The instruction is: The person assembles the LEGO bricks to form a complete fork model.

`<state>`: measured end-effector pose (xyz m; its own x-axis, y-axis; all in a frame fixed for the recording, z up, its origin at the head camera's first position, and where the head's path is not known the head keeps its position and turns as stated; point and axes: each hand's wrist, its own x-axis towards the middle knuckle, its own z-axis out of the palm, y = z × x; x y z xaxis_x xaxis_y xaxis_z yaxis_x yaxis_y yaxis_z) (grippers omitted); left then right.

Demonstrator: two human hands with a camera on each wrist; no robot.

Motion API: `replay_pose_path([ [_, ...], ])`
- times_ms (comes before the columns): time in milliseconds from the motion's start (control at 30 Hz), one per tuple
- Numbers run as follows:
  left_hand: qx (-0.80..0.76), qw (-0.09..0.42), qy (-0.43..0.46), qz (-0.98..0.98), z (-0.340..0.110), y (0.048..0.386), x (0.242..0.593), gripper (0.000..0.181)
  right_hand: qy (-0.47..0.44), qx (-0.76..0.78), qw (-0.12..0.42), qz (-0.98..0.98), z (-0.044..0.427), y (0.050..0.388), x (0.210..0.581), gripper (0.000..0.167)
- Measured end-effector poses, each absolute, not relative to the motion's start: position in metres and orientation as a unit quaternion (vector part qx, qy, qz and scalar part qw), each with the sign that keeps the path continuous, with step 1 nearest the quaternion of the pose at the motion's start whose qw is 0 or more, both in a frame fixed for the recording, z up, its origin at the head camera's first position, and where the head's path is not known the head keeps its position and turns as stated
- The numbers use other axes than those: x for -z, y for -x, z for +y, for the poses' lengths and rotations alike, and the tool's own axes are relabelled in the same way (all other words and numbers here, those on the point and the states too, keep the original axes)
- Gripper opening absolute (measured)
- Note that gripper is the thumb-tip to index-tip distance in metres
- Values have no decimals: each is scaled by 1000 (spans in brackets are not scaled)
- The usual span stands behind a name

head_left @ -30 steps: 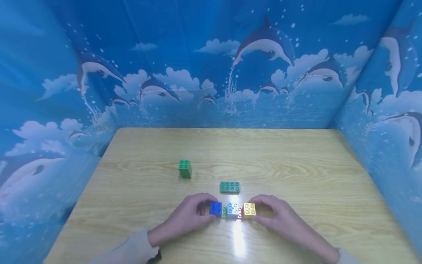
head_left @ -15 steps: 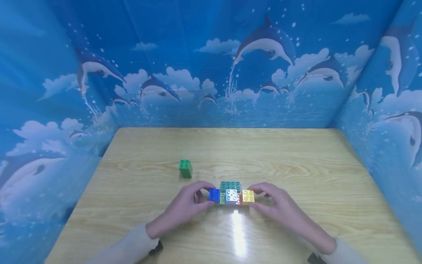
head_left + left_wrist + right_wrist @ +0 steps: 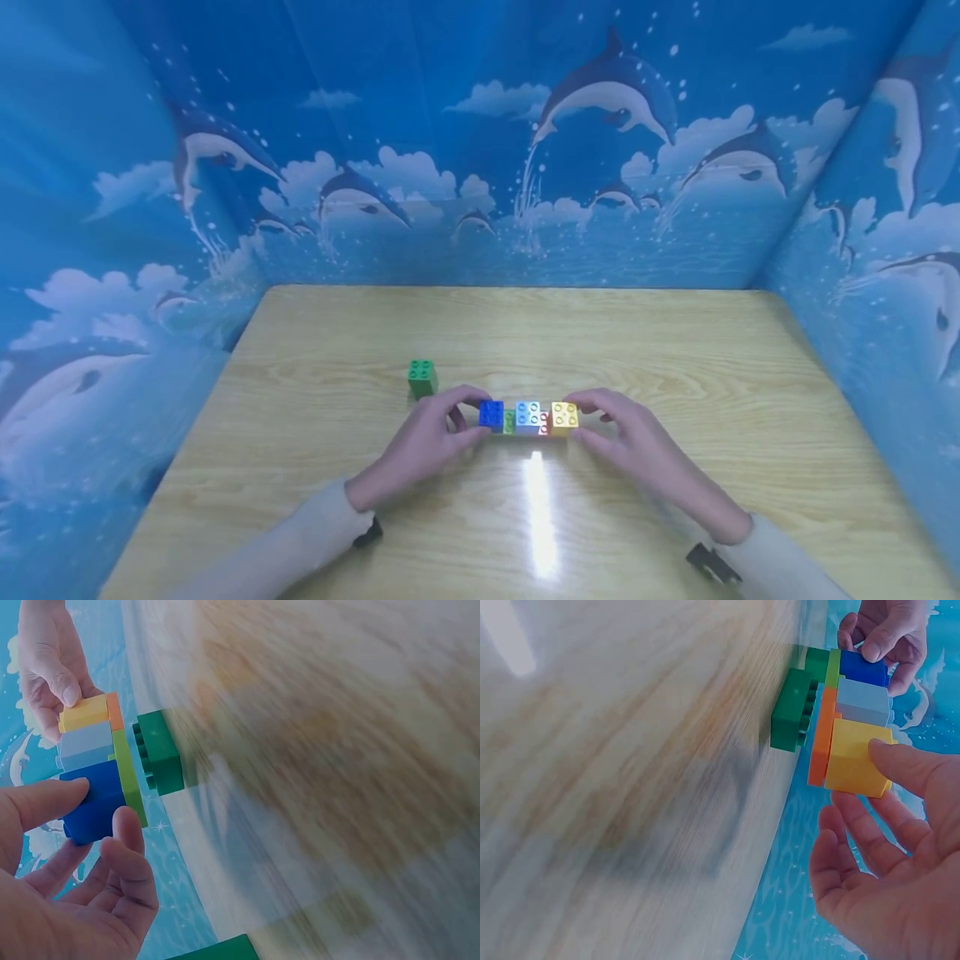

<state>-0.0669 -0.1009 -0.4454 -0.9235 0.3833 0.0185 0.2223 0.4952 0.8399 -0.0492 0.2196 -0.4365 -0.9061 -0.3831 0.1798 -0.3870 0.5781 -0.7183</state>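
Both hands hold a joined row of toy building bricks. In the head view my left hand (image 3: 427, 437) pinches the dark blue brick (image 3: 492, 416) at one end. The yellow brick (image 3: 564, 418) at the other end is gripped between my right hand's (image 3: 637, 437) thumb and fingers. Between them sits a light blue brick (image 3: 86, 746). Underneath run a lime green flat brick (image 3: 129, 780) and an orange one (image 3: 823, 739). A dark green brick (image 3: 791, 710), studs up, stands on the table just below the row, with a gap visible. From the head it is hidden.
A taller green brick (image 3: 422, 379) stands upright on the wooden table (image 3: 637, 342), close to the left hand's knuckles. Blue dolphin-print cloth (image 3: 420, 167) encloses the table at the back and both sides. A bright light reflection lies on the near tabletop.
Both hands have carried the brick row away from the body, to over the dark green brick, which it now covers in the head view. The grips look the same.
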Motion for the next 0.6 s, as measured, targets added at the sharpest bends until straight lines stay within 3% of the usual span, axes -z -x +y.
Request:
replay_pose_path([
  [600, -478, 112, -159, 857, -98, 78, 446, 40, -183, -384, -37, -904, 218, 65, 438, 45],
])
